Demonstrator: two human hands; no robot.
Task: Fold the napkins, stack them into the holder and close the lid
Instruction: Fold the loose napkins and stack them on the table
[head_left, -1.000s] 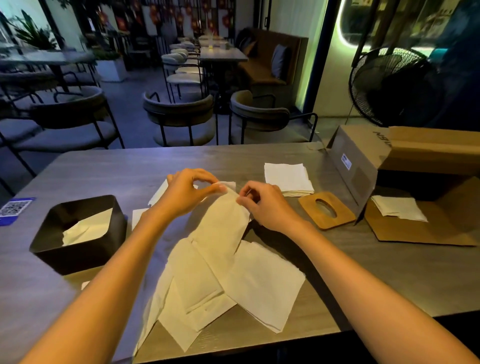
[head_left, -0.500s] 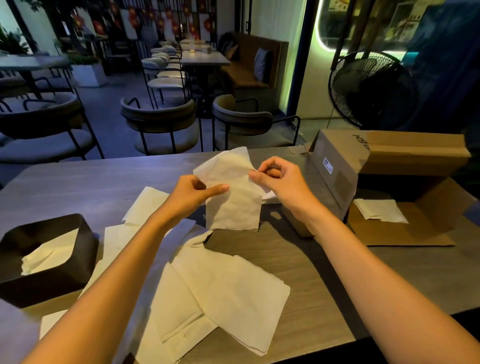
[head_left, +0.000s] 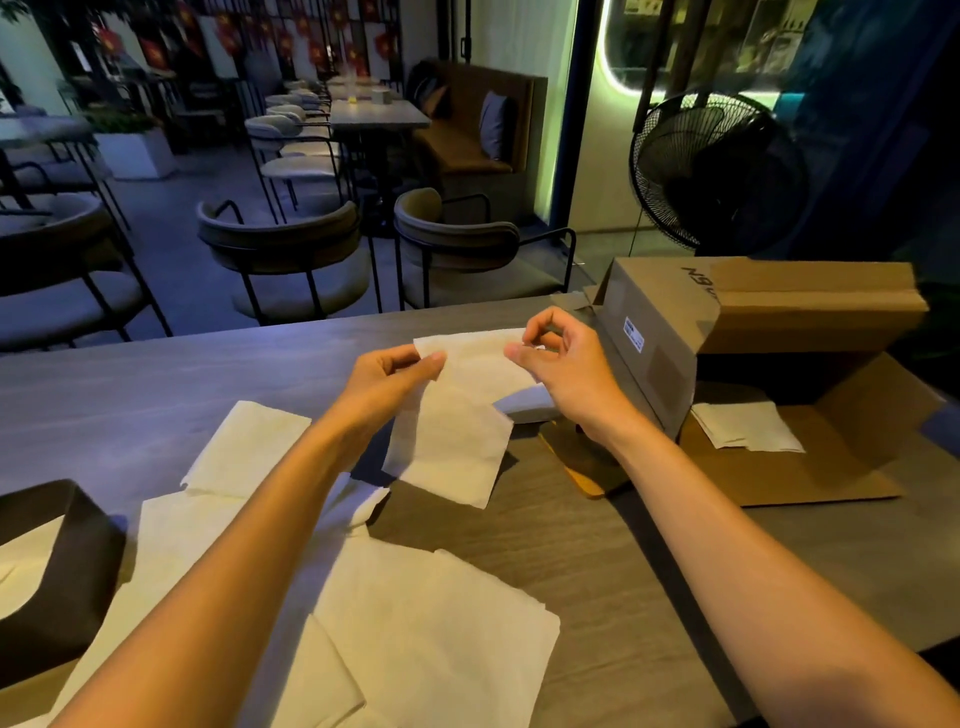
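A white napkin (head_left: 457, 426) hangs in the air above the table, held by its top edge. My left hand (head_left: 387, 376) pinches its upper left corner and my right hand (head_left: 563, 364) pinches its upper right corner. Several unfolded napkins (head_left: 431, 613) lie spread on the table below my arms. The black napkin holder (head_left: 57, 587) stands at the left edge, with a napkin inside. Its wooden lid (head_left: 576, 467) lies flat beneath my right wrist, mostly hidden. A folded napkin stack (head_left: 524, 405) peeks out behind my right hand.
An open cardboard box (head_left: 753, 312) stands on the right with napkins (head_left: 748, 431) on its flap. Chairs (head_left: 291, 260) line the table's far edge. A floor fan (head_left: 711, 171) stands behind the box.
Both hands lifted one napkin off the pile and raised it. The view shifted left and down, so the holder slid toward the left edge.
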